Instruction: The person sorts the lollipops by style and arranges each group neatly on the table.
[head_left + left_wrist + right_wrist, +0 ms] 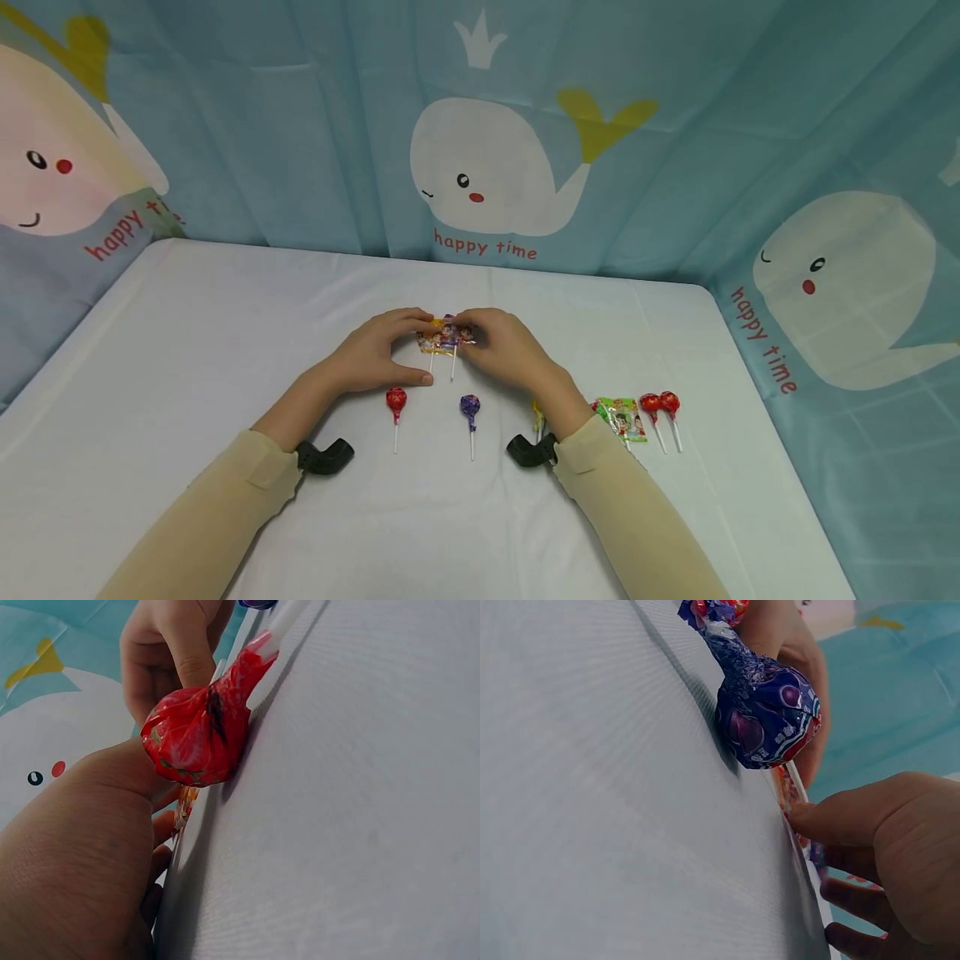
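Both hands meet at the middle of the white table (187, 333) over a flat printed candy packet (446, 335) with two white sticks pointing toward me. My left hand (378, 350) pinches the packet's left end. My right hand (498, 343) pinches its right end. A red lollipop (396, 402) lies just in front of the left hand and fills the left wrist view (199, 735). A purple lollipop (469, 407) lies in front of the right hand and shows close in the right wrist view (769, 716).
Right of my right forearm lie a green printed packet (624, 417), two red lollipops (660, 406) and a yellow wrapper (537, 414) half hidden by the wrist. A blue whale-print curtain (495, 167) closes off the table's back and sides.
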Action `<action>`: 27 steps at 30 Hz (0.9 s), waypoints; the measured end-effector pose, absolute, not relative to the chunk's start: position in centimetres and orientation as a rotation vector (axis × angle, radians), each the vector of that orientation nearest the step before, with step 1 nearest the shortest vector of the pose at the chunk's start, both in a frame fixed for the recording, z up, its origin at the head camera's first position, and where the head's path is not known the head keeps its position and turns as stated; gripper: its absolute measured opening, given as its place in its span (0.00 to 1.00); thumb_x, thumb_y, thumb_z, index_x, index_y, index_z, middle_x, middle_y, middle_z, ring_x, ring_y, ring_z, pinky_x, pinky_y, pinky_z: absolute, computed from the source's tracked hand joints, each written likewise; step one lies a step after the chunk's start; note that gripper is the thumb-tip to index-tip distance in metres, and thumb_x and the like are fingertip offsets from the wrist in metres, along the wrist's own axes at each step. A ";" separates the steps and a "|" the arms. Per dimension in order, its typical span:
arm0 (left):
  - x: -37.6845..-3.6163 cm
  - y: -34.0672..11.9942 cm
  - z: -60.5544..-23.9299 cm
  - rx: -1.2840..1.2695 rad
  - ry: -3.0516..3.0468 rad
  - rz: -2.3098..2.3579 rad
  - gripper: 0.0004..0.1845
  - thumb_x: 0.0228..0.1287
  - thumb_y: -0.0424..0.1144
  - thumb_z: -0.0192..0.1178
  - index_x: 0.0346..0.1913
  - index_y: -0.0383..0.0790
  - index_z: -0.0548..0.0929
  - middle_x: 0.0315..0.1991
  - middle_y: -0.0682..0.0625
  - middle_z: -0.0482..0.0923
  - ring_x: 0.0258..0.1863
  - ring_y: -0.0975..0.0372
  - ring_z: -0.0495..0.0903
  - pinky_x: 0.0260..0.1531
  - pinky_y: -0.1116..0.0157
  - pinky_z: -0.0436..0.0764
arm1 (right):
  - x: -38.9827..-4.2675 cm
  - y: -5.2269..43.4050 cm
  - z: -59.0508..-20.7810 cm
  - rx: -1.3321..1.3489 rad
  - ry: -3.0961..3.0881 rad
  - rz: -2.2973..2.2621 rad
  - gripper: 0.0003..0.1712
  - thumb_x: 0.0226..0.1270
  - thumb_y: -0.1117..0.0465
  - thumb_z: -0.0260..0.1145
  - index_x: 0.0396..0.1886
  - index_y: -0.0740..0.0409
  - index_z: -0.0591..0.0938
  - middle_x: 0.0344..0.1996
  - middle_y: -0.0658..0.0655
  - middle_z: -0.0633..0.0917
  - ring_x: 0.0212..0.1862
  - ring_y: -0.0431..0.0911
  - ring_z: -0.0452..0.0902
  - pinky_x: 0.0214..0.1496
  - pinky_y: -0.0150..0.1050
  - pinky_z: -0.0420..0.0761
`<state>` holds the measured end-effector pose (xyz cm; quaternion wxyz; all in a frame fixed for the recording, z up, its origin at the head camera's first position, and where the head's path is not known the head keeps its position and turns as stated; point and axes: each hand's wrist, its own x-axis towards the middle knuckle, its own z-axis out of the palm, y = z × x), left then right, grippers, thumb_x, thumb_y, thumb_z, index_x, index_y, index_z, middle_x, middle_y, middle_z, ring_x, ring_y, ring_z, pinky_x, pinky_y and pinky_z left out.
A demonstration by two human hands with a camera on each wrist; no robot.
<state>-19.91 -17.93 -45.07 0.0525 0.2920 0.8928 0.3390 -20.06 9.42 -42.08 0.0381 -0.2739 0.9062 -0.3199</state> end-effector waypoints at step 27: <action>-20.0 -18.0 -45.1 0.898 2.713 1.025 0.43 0.57 0.60 0.83 0.76 0.57 0.82 0.78 0.52 0.72 0.82 0.51 0.64 0.81 0.41 0.62 | -19.8 9.4 -42.3 -0.873 2.791 -0.948 0.24 0.73 0.62 0.75 0.67 0.52 0.87 0.62 0.48 0.88 0.68 0.46 0.80 0.76 0.46 0.74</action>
